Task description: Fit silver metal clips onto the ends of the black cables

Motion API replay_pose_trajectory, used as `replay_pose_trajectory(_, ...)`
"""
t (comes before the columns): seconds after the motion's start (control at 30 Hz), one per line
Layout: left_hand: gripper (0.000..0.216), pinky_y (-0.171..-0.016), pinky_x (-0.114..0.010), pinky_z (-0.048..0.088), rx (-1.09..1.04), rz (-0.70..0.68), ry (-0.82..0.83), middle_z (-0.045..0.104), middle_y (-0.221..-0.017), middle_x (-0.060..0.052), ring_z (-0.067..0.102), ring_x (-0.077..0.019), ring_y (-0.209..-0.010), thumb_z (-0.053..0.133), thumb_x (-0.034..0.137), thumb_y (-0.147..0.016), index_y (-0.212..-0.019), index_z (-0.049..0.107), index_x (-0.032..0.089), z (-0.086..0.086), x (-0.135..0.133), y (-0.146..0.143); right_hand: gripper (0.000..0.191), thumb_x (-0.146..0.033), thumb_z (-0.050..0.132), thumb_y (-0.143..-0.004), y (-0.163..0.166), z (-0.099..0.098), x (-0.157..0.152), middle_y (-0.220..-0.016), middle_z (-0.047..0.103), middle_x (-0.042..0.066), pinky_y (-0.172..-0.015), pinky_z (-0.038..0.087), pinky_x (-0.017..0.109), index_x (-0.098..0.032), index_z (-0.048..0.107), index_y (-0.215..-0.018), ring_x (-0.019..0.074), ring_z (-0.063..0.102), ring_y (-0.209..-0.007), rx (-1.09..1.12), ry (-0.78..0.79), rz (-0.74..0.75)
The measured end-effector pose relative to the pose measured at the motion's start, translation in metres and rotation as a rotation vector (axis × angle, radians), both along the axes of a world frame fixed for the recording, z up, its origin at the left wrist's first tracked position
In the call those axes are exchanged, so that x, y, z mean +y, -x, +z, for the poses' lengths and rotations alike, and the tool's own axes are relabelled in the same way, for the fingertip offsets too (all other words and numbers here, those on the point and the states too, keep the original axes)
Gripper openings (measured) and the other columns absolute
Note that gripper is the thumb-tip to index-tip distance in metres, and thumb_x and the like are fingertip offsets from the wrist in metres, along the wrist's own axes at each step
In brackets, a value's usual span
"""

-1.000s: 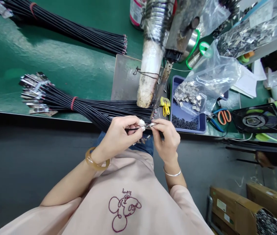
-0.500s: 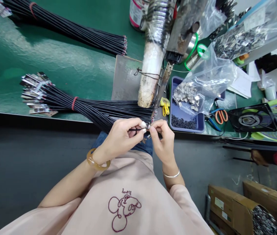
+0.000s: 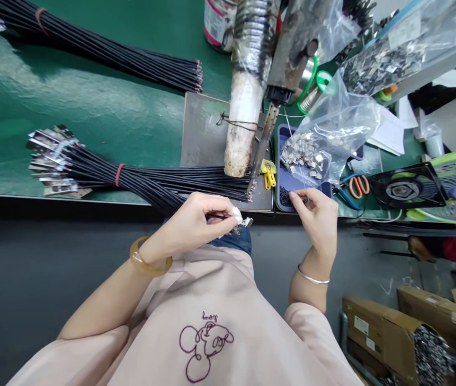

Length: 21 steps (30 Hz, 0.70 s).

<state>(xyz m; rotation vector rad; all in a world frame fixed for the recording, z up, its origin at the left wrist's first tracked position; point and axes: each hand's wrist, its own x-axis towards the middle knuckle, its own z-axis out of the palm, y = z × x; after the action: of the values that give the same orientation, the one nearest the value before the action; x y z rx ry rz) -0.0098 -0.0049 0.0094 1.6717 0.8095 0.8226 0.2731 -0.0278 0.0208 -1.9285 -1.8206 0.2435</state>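
Note:
My left hand [image 3: 198, 217] pinches one black cable near its end, where a small metal connector [image 3: 246, 221] sticks out past my fingertips, just in front of the table edge. That cable comes from a bundle of black cables [image 3: 151, 179] tied with a red band and lying across the green table. My right hand [image 3: 317, 217] is over the near edge of the blue tray [image 3: 280, 161], fingertips pinched at the pile of small dark parts [image 3: 286, 195]. Whether a part is between the fingers cannot be told.
A soldering iron on a wrapped stand [image 3: 248, 107] rises over a grey metal plate [image 3: 199, 128]. A plastic bag of metal shells [image 3: 312, 153] lies in the tray. A second cable bundle [image 3: 111, 51] lies at the back left. Scissors [image 3: 354, 185], a small fan [image 3: 409, 187] and cardboard boxes [image 3: 384, 332] are to the right.
My right hand has left the cable's end and moved right to the blue tray's dark parts. My left hand still holds the cable, slightly lower.

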Motion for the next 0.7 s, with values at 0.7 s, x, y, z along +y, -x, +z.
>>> replay_pose_trajectory(0.7, 0.007, -0.049, -0.016, 0.04, -0.008, 0.357, 0.059, 0.065, -0.065, 0.0, 0.055, -0.008, -0.054, 0.063, 0.018, -0.081, -0.076, 0.064, 0.015, -0.019, -0.007, -0.028, 0.01, -0.03, 0.067, -0.089, 0.028, -0.011, 0.0, -0.058, 0.048, -0.008, -0.048, 0.025, 0.026, -0.02, 0.069, -0.087, 0.0075, 0.03, -0.045, 0.321, -0.255, -0.167)
